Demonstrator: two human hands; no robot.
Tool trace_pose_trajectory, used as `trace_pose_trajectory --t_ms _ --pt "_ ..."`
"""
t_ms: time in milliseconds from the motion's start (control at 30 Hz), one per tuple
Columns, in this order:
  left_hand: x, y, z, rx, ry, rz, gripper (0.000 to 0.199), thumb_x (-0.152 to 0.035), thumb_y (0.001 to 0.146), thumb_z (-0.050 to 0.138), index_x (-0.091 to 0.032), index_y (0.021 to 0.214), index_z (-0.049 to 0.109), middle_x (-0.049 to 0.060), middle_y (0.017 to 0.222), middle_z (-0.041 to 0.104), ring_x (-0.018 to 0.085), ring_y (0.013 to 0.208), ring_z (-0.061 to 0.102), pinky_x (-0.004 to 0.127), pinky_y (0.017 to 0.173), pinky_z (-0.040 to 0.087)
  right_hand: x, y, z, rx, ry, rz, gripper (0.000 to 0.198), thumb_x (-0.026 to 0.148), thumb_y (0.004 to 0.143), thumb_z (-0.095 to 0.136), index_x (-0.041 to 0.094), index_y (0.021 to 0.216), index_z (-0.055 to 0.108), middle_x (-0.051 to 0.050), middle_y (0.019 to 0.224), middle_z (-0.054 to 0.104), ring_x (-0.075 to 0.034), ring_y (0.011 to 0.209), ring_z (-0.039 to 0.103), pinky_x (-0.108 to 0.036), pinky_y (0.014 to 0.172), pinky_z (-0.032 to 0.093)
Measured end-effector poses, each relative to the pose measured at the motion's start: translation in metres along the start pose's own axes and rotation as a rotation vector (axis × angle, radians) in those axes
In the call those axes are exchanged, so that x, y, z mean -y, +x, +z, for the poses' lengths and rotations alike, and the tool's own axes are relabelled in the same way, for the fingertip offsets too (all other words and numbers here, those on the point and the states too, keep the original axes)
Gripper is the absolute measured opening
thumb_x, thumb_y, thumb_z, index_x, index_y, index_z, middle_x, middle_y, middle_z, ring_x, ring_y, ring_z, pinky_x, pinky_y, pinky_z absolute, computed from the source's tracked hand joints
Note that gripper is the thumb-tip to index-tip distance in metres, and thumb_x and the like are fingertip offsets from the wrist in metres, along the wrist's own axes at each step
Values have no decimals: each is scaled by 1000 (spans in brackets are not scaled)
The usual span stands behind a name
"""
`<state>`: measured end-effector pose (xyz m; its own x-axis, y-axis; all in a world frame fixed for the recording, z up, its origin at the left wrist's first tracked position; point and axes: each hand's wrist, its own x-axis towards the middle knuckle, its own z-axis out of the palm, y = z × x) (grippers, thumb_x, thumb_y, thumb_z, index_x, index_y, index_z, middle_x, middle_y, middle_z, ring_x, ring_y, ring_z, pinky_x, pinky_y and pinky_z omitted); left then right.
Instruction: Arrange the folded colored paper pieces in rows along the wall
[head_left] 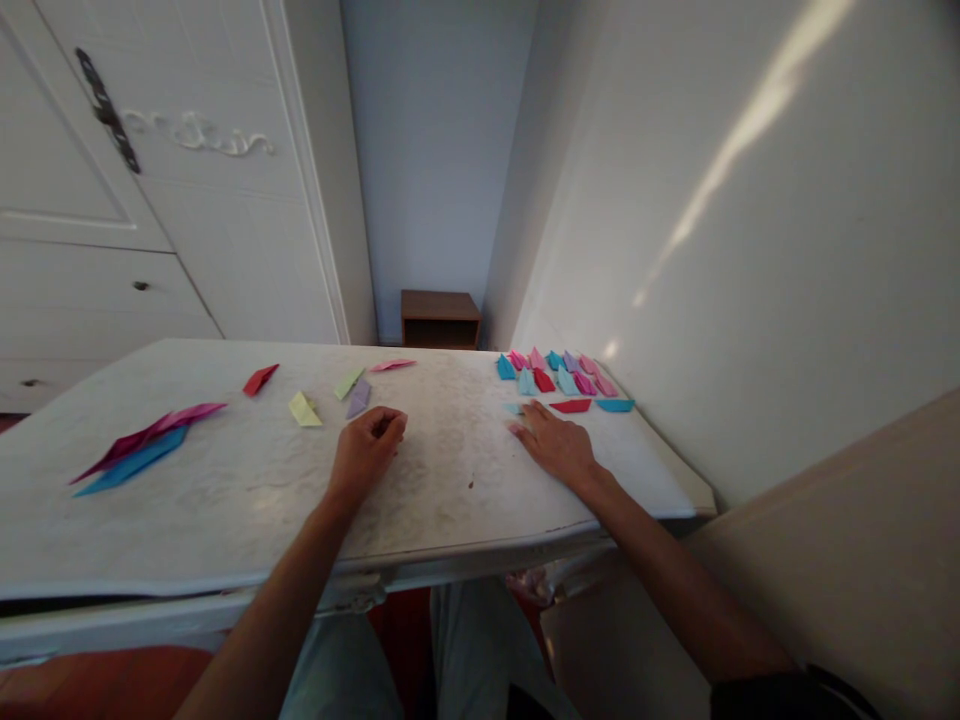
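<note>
Left hand: my left hand (pixel 367 440) rests on the white table (pixel 247 490) near its middle, fingers curled into a loose fist; I cannot tell whether anything is inside it.
Right hand: my right hand (pixel 556 442) lies palm down on the table, fingers spread flat and gripping nothing.
Pale blue piece: a small pale blue folded paper (pixel 513 408) sits just at the right hand's fingertips; I cannot tell if they touch it.
Folded group: a cluster of folded paper pieces (pixel 553 372) in blue, pink, red and purple lies in 2 rough rows beyond the right hand, close to the wall (pixel 750 300).
Flat pieces: a red flat piece (pixel 570 405) and a blue flat piece (pixel 615 405) lie side by side just past the right hand.
Near the left hand: a purple piece (pixel 358 398), a green piece (pixel 348 383) and a yellow piece (pixel 304 409) lie just beyond it, apart from the fist.
Further back: a pink strip (pixel 391 365) and a red folded piece (pixel 259 379) lie near the table's far edge.
Far left: long folded papers (pixel 142 445), magenta over blue, lie well apart from both hands.
Surroundings: a white cabinet (pixel 150 220) stands behind the table, and a brown shelf (pixel 439 318) sits in the corner.
</note>
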<state>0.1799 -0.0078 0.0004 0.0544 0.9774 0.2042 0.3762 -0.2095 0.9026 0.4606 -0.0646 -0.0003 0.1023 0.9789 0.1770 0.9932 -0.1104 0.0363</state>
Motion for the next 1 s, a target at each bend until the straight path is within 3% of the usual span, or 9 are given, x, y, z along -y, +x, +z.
trace_pose_trajectory --t_ms 400,667,867,1000 --pt "-2 1 0 9 39 -5 33 -48 72 55 -16 76 64 0 60 61 14 49 54 23 49 41 1 -1 -4 24 -106 21 52 51 99 23 24 139 43 -10 149 40 -26 101 65 -39 76 52" --pt "-2 0 -1 5 18 -14 32 -47 71 55 -17 76 64 0 60 61 14 49 53 23 48 39 6 -8 -7 -22 -79 39 51 46 99 29 19 141 40 -13 148 41 -26 101 65 -36 73 52" --pt "1 2 0 -1 -1 -3 31 -46 72 55 -16 75 64 0 60 60 13 48 54 24 49 40 27 -22 -8 -51 87 -218 32 33 99 35 21 115 60 -8 114 65 -19 90 65 -26 70 45" --pt "5 3 2 -10 -45 7 28 -43 73 56 -16 75 64 0 59 59 13 48 53 23 48 40 39 -26 -8 -40 184 -363 29 33 99 38 19 95 63 -5 91 70 -16 80 64 -24 66 38"
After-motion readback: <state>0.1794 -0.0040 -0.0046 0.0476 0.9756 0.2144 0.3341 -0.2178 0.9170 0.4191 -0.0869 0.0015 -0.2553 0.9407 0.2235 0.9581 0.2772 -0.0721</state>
